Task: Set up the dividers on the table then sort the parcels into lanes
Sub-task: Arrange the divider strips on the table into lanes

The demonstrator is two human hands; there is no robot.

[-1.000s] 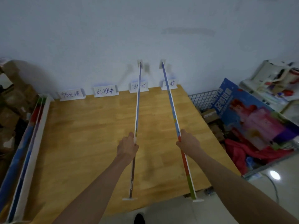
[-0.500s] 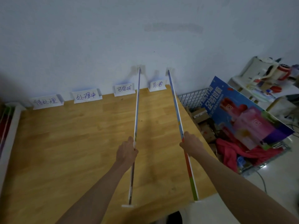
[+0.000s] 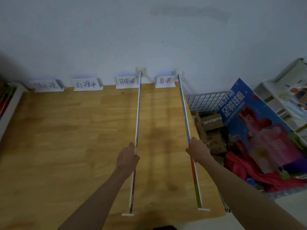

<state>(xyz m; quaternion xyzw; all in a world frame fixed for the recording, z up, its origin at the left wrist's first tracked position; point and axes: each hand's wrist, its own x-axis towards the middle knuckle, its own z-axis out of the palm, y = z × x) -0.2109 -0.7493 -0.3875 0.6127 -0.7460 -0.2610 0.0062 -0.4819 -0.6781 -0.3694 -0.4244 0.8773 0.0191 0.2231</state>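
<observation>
Left hand [image 3: 127,157] pinches the left divider [image 3: 137,117], right hand [image 3: 196,149] pinches the right divider [image 3: 185,110]; both strips stand on the bench [image 3: 66,138], long axes running near-to-far toward the wall labels [image 3: 164,81].

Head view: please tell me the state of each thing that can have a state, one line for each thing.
left divider: upright on edge, running from wall to front, gripped by left hand
right divider: upright along the right table edge, gripped by right hand
four label cards: standing along the wall
table: no parcels on it yet
wire basket: holds cardboard boxes
</observation>
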